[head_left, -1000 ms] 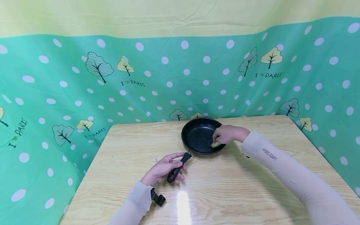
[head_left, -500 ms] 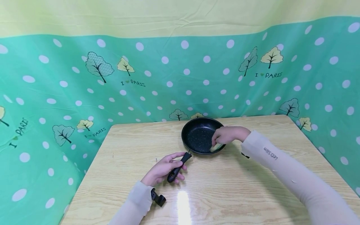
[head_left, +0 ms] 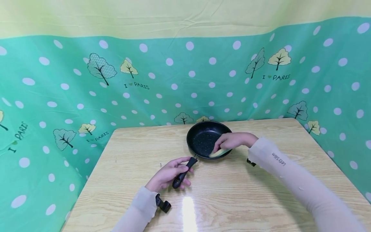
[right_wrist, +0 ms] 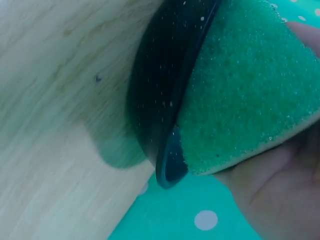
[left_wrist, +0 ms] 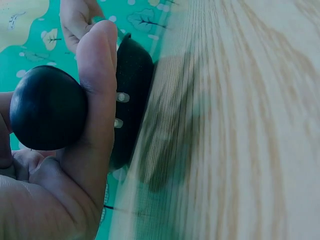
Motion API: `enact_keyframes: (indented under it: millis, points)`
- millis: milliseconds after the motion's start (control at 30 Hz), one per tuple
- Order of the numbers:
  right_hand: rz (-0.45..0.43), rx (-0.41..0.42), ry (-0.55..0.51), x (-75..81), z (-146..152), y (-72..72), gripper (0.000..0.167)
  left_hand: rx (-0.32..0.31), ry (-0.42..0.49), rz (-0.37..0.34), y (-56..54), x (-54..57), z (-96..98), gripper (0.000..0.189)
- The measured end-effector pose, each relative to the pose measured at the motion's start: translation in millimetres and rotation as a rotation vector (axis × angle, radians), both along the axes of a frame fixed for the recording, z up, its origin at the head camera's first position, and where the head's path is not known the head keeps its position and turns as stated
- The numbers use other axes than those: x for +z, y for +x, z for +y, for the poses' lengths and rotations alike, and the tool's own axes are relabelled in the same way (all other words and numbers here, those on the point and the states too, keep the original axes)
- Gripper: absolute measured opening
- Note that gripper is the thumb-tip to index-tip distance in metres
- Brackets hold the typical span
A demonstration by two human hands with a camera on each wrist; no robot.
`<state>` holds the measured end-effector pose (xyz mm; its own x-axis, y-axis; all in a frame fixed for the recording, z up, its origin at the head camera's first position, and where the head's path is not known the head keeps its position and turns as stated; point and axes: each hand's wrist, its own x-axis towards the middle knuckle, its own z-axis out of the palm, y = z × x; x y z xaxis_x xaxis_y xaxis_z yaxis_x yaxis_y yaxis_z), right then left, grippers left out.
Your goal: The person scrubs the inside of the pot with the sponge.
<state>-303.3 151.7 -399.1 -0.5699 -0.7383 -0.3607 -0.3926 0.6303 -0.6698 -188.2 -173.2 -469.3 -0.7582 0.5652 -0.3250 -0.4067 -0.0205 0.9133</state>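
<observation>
A black frying pan (head_left: 203,140) with a speckled inside stands near the far edge of the table. My left hand (head_left: 168,173) holds its black handle (head_left: 182,175), thumb across the top and fingers underneath. In the left wrist view the rounded handle end (left_wrist: 47,107) sits between thumb and fingers. My right hand (head_left: 230,140) reaches over the pan's right side and grips a sponge (head_left: 218,153) against the near inner wall. Seen from the right wrist, the sponge (right_wrist: 250,90) is green and coarse with a pale edge, overlapping the pan rim.
The pan rests on a light wooden table (head_left: 139,145), with a bright reflection near the front. A green dotted curtain (head_left: 162,80) printed with trees hangs behind and along both sides. Each wrist carries a small black device (head_left: 163,204).
My right hand has moved the sponge leftward and toward me along the pan's inside, so more of the sponge shows. The left hand and the pan have stayed put.
</observation>
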Motion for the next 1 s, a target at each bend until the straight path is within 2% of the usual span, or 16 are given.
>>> enact_keyframes:
  millis: [333, 600, 833, 1000]
  points:
    - [-0.063, -0.029, -0.031, -5.5, -8, 2.1, 0.053, 0.004, 0.008, -0.001, 0.2, 0.4, 1.0, 0.059]
    - [-0.097, -0.064, -0.057, -9.2, -14, 4.1, 0.052, 0.010, -0.010, 0.027, -1.9, 0.0, 2.7, 0.059]
    - [-0.117, -0.096, -0.072, -12.3, -14, 3.1, 0.049, 0.003, -0.009, 0.008, -3.5, 1.7, 2.2, 0.058]
    - [-0.157, -0.106, -0.119, -19.3, -15, -0.4, 0.049, 0.004, -0.004, 0.002, -3.2, 2.1, 2.5, 0.059]
